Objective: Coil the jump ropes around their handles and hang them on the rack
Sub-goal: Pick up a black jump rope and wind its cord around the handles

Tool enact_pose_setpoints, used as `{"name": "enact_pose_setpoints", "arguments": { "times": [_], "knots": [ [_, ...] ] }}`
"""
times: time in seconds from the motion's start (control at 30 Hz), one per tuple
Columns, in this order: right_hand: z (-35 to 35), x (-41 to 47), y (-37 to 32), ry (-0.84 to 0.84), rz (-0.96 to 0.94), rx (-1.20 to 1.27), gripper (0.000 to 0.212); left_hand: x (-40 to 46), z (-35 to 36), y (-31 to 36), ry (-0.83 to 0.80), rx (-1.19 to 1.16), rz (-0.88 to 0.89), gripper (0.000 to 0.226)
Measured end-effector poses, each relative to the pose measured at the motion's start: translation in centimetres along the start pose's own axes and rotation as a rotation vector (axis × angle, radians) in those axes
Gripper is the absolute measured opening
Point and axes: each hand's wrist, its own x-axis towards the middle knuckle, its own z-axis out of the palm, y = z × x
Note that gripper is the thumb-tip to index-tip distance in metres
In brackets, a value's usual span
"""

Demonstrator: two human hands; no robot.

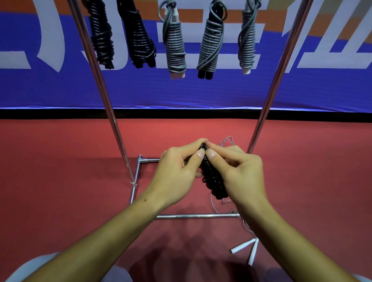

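A black jump rope [213,179], wound in tight coils around its handles, sits between both hands above the red floor. My left hand [177,172] pinches its upper end with thumb and fingers. My right hand [236,174] grips the coil from the right, thumb near the same upper end. Several coiled ropes hang from the top of the metal rack [116,125]: two black ones [140,31] on the left and grey ones [175,45] to their right. A loose white rope with white handles [243,247] lies on the floor at the lower right, partly hidden by my right forearm.
The rack's base bars [197,215] lie on the floor right under my hands, with its two slanted poles on either side. A blue and orange banner [203,90] stands behind the rack. My knees show at the bottom edge.
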Motion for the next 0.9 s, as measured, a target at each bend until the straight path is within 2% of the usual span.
{"name": "enact_pose_setpoints", "arguments": {
  "times": [0.07, 0.17, 0.53, 0.6, 0.73, 0.9],
  "knots": [
    [-0.6, 0.3, -0.4, -0.037, 0.186, 0.182, 0.020, -0.1, 0.1, -0.1, -0.022, 0.076, 0.025, 0.038],
    [-1.2, 0.8, -0.5, -0.041, 0.314, 0.297, 0.031, 0.1, -0.2, -0.6, -0.082, 0.167, 0.061, 0.039],
    [-1.6, -0.3, -0.6, -0.039, 0.470, 0.357, 0.028, -0.1, -1.1, 0.1, -0.305, 0.306, 0.049, 0.037],
    [-1.6, -0.4, -0.7, -0.056, 0.485, 0.365, 0.029, -0.3, -1.3, 0.1, -0.309, 0.305, 0.058, 0.042],
    [-1.8, -0.3, -0.9, -0.092, 0.507, 0.357, 0.031, -0.6, -1.3, 0.2, -0.297, 0.329, 0.063, 0.066],
    [-2.0, -0.2, -0.9, -0.127, 0.524, 0.312, 0.029, -0.9, -1.1, 0.7, -0.347, 0.364, 0.062, 0.068]
  ]
}}
